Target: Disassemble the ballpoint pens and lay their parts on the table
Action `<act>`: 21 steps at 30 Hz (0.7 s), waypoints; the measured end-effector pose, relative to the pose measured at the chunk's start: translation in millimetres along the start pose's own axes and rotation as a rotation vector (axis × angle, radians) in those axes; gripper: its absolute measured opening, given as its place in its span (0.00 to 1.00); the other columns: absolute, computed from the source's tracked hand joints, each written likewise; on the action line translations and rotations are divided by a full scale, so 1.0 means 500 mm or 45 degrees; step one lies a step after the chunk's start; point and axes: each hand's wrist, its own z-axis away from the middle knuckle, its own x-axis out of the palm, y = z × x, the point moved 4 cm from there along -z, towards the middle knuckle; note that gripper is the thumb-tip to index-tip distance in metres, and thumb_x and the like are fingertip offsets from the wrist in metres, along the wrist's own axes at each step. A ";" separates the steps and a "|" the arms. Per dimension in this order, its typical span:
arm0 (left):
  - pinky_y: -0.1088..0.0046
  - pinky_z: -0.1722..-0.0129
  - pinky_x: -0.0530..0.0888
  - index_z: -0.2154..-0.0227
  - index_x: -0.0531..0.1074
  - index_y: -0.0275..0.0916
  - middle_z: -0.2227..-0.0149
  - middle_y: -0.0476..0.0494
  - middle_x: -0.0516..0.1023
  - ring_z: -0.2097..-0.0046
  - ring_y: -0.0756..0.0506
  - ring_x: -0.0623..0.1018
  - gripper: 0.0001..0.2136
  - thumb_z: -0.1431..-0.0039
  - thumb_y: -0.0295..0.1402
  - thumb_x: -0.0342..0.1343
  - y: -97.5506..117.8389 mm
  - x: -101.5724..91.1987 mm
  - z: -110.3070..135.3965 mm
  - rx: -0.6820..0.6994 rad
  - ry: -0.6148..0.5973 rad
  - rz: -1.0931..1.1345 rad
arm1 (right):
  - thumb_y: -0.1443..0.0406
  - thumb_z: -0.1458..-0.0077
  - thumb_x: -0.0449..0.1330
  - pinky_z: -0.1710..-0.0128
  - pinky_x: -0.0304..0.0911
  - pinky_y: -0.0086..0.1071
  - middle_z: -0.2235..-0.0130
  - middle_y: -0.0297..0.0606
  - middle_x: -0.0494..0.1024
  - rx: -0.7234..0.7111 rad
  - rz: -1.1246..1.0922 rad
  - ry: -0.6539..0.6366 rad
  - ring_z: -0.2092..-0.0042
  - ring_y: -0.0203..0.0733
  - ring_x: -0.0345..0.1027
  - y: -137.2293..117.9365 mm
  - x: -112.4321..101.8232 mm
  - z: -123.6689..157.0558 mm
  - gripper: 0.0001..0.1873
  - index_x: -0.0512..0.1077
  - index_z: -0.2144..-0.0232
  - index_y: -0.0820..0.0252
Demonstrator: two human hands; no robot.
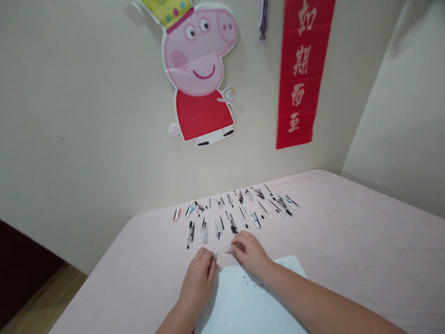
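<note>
My left hand (200, 271) is closed in a pinch on a thin clear pen part (215, 255) just above a white sheet of paper (250, 301). My right hand (248, 250) is closed too, fingertips pinched on a small piece I cannot make out, a few centimetres from the left hand. Both hands rest on the pink table (347, 241). Beyond them lie several pens and pen parts (232, 211) set out in two rows, mostly black and clear.
The table stands against a cream wall with a cartoon pig cut-out (201, 74) and a red banner (302, 69). The table's left edge drops to a wooden floor (41, 301). A white wall closes the right side.
</note>
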 end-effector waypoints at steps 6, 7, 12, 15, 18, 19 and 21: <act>0.70 0.61 0.68 0.68 0.73 0.40 0.66 0.42 0.73 0.62 0.45 0.73 0.09 0.40 0.34 0.48 0.018 -0.049 -0.007 0.146 0.225 0.157 | 0.75 0.54 0.60 0.58 0.58 0.35 0.66 0.39 0.72 0.005 0.155 -0.041 0.59 0.44 0.63 -0.004 0.001 0.005 0.07 0.72 0.74 0.59; 0.70 0.60 0.68 0.67 0.74 0.41 0.66 0.42 0.73 0.61 0.44 0.73 0.09 0.41 0.35 0.49 0.020 -0.058 -0.007 0.147 0.285 0.182 | 0.75 0.54 0.61 0.57 0.58 0.35 0.65 0.39 0.72 0.008 0.165 -0.045 0.58 0.44 0.63 -0.004 0.002 0.006 0.07 0.72 0.73 0.59; 0.74 0.63 0.69 0.71 0.74 0.41 0.69 0.45 0.75 0.63 0.46 0.73 0.10 0.44 0.40 0.53 0.007 -0.080 -0.002 -0.110 0.549 0.556 | 0.74 0.54 0.60 0.56 0.58 0.38 0.62 0.40 0.72 -0.056 0.132 0.001 0.57 0.45 0.63 -0.007 0.000 0.008 0.09 0.72 0.68 0.59; 0.79 0.73 0.68 0.72 0.73 0.39 0.72 0.49 0.75 0.73 0.52 0.70 0.13 0.47 0.45 0.56 -0.019 -0.065 -0.003 -0.400 0.634 0.952 | 0.72 0.49 0.57 0.57 0.59 0.38 0.62 0.40 0.72 -0.194 0.042 0.059 0.58 0.44 0.63 -0.021 -0.004 0.009 0.08 0.71 0.65 0.59; 0.83 0.80 0.66 0.72 0.71 0.37 0.76 0.51 0.75 0.79 0.55 0.65 0.16 0.52 0.47 0.60 -0.039 -0.035 -0.008 -0.622 0.627 1.404 | 0.67 0.43 0.52 0.61 0.59 0.35 0.66 0.39 0.72 -0.292 -0.010 0.044 0.61 0.42 0.63 -0.036 -0.007 0.012 0.07 0.70 0.67 0.59; 0.84 0.81 0.66 0.72 0.71 0.37 0.76 0.51 0.74 0.79 0.56 0.66 0.16 0.53 0.46 0.62 -0.042 -0.026 -0.010 -0.669 0.602 1.516 | 0.66 0.41 0.50 0.63 0.59 0.34 0.68 0.38 0.71 -0.302 -0.009 0.015 0.63 0.41 0.63 -0.040 -0.007 0.013 0.09 0.69 0.69 0.59; 0.85 0.83 0.66 0.72 0.70 0.35 0.77 0.50 0.75 0.80 0.56 0.67 0.14 0.53 0.42 0.63 -0.043 -0.012 -0.012 -0.742 0.550 1.658 | 0.63 0.39 0.46 0.66 0.57 0.32 0.72 0.36 0.69 -0.314 0.004 -0.063 0.67 0.39 0.62 -0.046 -0.003 0.016 0.15 0.68 0.73 0.59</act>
